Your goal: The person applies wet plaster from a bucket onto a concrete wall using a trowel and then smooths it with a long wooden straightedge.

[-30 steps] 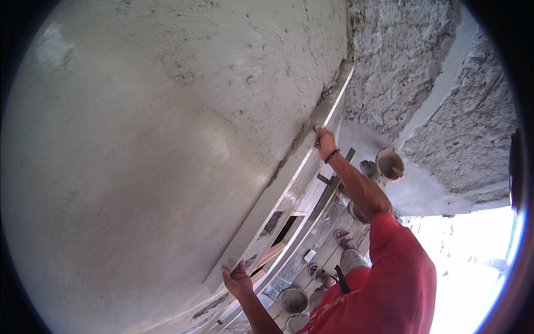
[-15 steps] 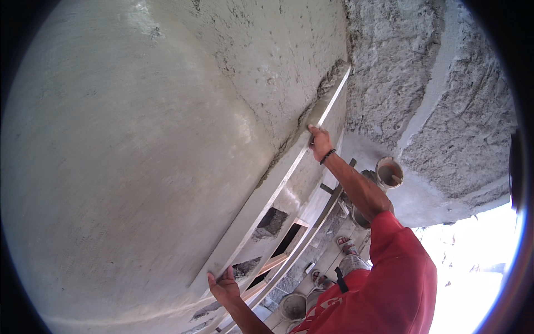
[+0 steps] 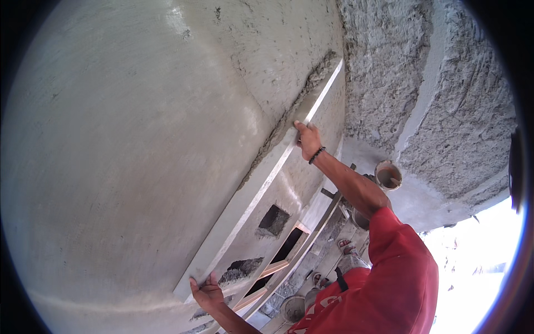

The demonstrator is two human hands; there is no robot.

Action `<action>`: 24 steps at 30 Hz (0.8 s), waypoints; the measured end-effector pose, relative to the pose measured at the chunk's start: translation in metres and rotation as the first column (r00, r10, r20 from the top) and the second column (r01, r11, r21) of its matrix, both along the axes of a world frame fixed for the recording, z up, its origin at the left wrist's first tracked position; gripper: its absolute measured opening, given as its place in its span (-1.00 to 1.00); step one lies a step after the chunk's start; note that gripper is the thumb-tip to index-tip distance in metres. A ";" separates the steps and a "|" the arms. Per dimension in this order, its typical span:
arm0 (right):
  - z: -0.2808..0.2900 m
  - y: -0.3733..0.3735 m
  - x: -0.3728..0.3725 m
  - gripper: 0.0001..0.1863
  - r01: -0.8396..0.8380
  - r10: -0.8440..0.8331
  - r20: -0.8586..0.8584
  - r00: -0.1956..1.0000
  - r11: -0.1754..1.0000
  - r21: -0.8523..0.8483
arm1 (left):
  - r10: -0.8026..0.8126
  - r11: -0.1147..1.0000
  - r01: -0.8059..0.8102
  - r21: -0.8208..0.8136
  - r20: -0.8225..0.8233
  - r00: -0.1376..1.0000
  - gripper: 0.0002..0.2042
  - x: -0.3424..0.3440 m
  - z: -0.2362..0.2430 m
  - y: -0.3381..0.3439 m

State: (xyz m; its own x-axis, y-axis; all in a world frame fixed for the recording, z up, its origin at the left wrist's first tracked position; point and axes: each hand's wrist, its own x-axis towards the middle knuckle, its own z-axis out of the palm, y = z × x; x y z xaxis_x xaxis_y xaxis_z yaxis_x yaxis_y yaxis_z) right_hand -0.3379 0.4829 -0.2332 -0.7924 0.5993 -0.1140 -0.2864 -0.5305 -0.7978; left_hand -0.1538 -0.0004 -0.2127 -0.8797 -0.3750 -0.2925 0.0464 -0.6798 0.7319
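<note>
A long metal straightedge (image 3: pixel 245 183) lies slantwise against the wet plastered wall (image 3: pixel 133 150). My left hand (image 3: pixel 207 293) grips its lower left end, thumb on the face and fingers at the edge. Farther up, toward the other end, my right hand (image 3: pixel 308 141) is closed round the same bar; a dark beaded bracelet circles that wrist. Along the bar's upper edge runs a ridge of scraped grey mortar (image 3: pixel 289 114). Below the bar the plaster has two rough holes, a squarish hole (image 3: pixel 273 220) and a wider hole (image 3: pixel 240 270).
A rough unplastered wall (image 3: pixel 467 100) meets the plastered one at the right. Buckets (image 3: pixel 387 175) stand beyond my right arm, and another bucket (image 3: pixel 292 309) is near my feet on the plank platform (image 3: pixel 303 284). Wooden framing (image 3: pixel 274 268) borders an opening under the holes.
Both hands have slid the straightedge up and left across the plaster. The mortar ridge along its upper edge looks thicker, and more wall shows beneath the bar.
</note>
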 end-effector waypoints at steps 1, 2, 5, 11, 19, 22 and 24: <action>0.005 -0.004 0.003 -0.76 0.003 -0.003 -0.004 1.000 1.000 0.005 | -0.006 1.000 0.006 0.016 0.001 1.000 -0.57 0.002 0.002 -0.007; 0.011 -0.009 0.005 -0.75 0.017 -0.017 -0.030 0.999 1.000 0.009 | -0.013 0.999 0.013 0.032 0.001 1.000 -0.59 0.003 0.004 -0.014; 0.030 -0.025 0.008 -0.71 0.050 -0.048 -0.083 0.995 0.999 0.022 | -0.035 0.999 0.036 0.017 -0.031 0.999 -0.54 0.008 0.013 -0.035; 0.058 -0.060 0.014 -0.73 0.078 -0.073 -0.058 0.996 0.992 0.103 | -0.034 0.999 0.036 0.035 -0.072 0.997 -0.58 0.024 0.026 -0.080; 0.093 -0.113 0.062 -0.69 0.036 -0.024 -0.143 0.989 0.996 0.081 | -0.012 1.000 0.015 0.027 -0.098 0.995 -0.52 0.053 0.041 -0.130; 0.087 -0.131 0.086 -0.67 -0.010 0.012 -0.148 0.989 1.000 0.020 | -0.019 1.000 0.022 0.021 -0.150 0.989 -0.51 0.072 0.041 -0.153; 0.074 -0.141 0.101 -0.65 -0.057 0.056 -0.118 0.991 0.998 -0.001 | -0.028 1.000 0.028 -0.004 -0.193 0.981 -0.52 0.087 0.037 -0.162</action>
